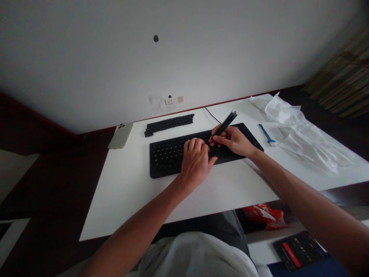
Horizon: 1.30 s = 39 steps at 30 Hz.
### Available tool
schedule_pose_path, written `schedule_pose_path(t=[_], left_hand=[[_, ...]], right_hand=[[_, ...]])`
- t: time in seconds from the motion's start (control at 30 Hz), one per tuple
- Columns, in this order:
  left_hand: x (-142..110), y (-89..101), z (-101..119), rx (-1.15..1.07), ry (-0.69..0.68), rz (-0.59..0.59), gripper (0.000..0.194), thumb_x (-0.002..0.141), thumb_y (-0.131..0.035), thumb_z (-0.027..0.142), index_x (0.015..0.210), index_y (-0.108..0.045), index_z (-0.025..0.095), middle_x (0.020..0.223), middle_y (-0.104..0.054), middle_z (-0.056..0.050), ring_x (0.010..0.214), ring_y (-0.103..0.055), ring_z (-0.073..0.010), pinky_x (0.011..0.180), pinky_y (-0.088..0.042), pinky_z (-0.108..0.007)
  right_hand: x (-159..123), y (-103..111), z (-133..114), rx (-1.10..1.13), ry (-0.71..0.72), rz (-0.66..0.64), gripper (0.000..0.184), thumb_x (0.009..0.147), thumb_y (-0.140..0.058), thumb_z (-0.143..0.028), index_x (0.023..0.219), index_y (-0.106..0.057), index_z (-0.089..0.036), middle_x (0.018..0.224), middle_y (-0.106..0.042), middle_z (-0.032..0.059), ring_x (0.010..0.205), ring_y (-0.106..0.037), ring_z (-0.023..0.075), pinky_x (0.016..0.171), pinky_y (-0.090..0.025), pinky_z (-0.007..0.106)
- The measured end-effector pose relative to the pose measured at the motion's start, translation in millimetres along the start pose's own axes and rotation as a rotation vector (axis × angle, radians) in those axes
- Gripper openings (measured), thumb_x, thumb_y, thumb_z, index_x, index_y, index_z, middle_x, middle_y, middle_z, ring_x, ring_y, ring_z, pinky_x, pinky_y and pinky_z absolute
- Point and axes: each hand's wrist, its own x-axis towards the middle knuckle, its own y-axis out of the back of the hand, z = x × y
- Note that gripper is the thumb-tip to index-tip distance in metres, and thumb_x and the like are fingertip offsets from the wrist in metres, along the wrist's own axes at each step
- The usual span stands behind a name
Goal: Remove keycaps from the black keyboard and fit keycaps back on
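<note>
A black keyboard (pixel 170 157) lies on the white table (pixel 129 192) in front of me. My left hand (pixel 196 161) rests on the middle of the keyboard with its fingers curled down onto the keys; what they grip, if anything, is hidden. My right hand (pixel 234 140) is closed round a long black tool (pixel 225 122) that slants up and to the right, its lower end over the keys beside my left fingers. Behind the keyboard lies a row of loose black keycaps (pixel 169 124).
A phone (pixel 121 135) lies face down at the table's far left corner. A blue brush (pixel 266 135) and crumpled white plastic (pixel 300 134) lie on the right. A cable (pixel 211 114) runs toward the wall. A red bag (pixel 263 215) and a dark box (pixel 298 252) sit below the table.
</note>
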Motion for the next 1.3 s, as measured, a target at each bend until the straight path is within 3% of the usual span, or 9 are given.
schedule_pose_path(t=[0.17,0.6,0.83,1.03,1.3], left_hand=[[0,0.5,1,0.011,-0.005,-0.005,0.037,0.085,-0.078,0.042,0.103,-0.062,0.014,0.112,-0.058,-0.012,0.112,-0.052,-0.0293,0.105,-0.041,-0.049],[-3,0.8,4,0.023,0.002,0.019,0.03,0.09,-0.074,0.035,0.106,-0.062,0.013,0.114,-0.06,-0.012,0.113,-0.054,-0.0298,0.106,-0.042,-0.05],[-7,18.3,7,0.053,-0.022,0.026,0.019,0.089,-0.074,0.03,0.103,-0.07,0.019,0.116,-0.061,-0.009,0.121,-0.049,-0.0298,0.115,-0.035,-0.054],[-6,27.7,-6,0.02,-0.007,-0.014,0.01,0.091,-0.072,0.033,0.094,-0.076,0.025,0.096,-0.057,-0.006,0.098,-0.05,-0.0248,0.095,-0.044,-0.047],[-8,20.3,-5,0.013,-0.038,-0.062,0.008,0.091,-0.072,0.031,0.095,-0.077,0.026,0.093,-0.058,-0.005,0.096,-0.05,-0.0246,0.092,-0.044,-0.046]], right_hand=[[-1,-1,0,-0.029,-0.006,-0.045,0.037,0.084,-0.078,-0.05,0.101,-0.063,-0.022,0.084,-0.077,0.0056,0.082,-0.076,0.0254,0.069,-0.061,0.037],[-3,-1,-3,-0.039,-0.042,-0.109,0.033,0.085,-0.078,-0.045,0.101,-0.061,-0.023,0.082,-0.074,0.0033,0.079,-0.074,0.0225,0.067,-0.059,0.033],[-6,1,-8,-0.193,0.034,-0.173,0.028,0.09,-0.07,-0.046,0.103,-0.063,-0.022,0.083,-0.073,0.0034,0.076,-0.07,0.0218,0.067,-0.055,0.034],[-10,1,-20,-0.461,0.173,-0.244,0.025,0.096,-0.062,-0.045,0.105,-0.068,-0.023,0.099,-0.074,0.0046,0.076,-0.065,0.02,0.068,-0.05,0.033],[-9,2,-23,-0.437,0.209,-0.319,0.029,0.097,-0.061,-0.048,0.106,-0.073,-0.023,0.094,-0.073,0.0043,0.078,-0.064,0.0204,0.074,-0.051,0.033]])
